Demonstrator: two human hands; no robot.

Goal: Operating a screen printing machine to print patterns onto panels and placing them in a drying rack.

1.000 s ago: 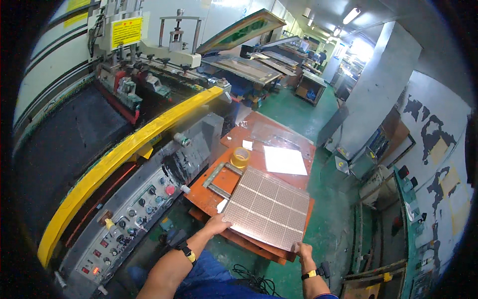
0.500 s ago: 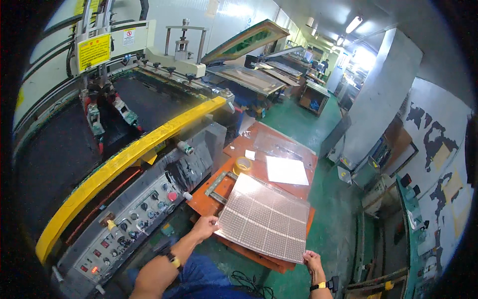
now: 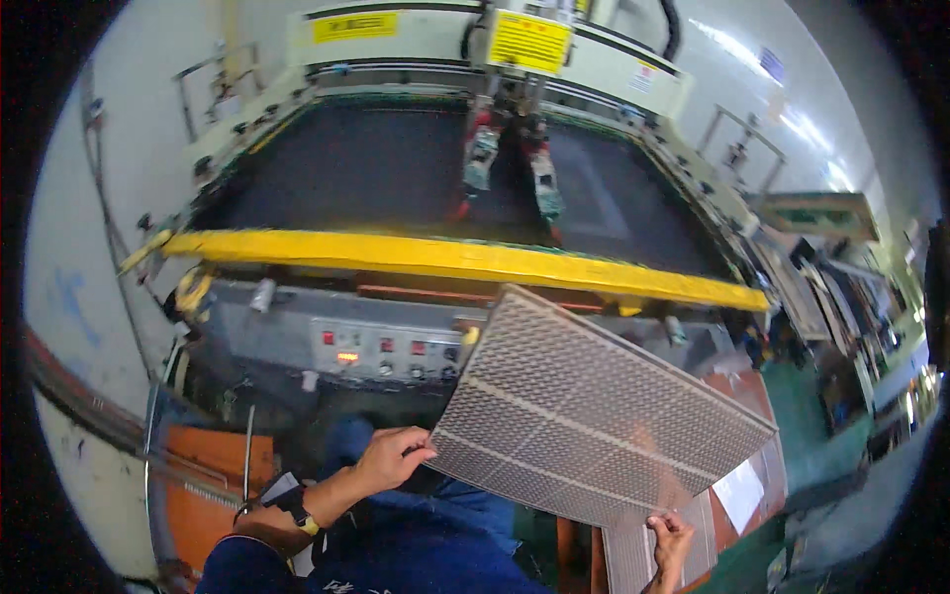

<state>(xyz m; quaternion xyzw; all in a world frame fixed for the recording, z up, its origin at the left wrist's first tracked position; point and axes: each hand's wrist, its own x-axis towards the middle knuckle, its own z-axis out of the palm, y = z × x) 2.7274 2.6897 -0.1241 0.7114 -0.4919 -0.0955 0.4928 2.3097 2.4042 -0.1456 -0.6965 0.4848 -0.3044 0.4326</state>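
Pinching the patterned sheet point(image 3: 579, 401) by its near long edge, left hand point(image 3: 392, 461) at the left corner and right hand point(image 3: 673, 542) farther along, we hold it beyond our fingers, long axis slanting down rightward, nearer than the yellow bar point(image 3: 416, 255).

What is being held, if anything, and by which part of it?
A patterned sheet: the left hand pinches its near left corner, the right hand its near right corner.

Orange-brown table point(image 3: 757, 396) at right: white sheet point(image 3: 738, 497) lies on it, patterned panel point(image 3: 704, 540) just beside the sheet, partly hidden. Green floor point(image 3: 804, 391) visible past the table's right side.
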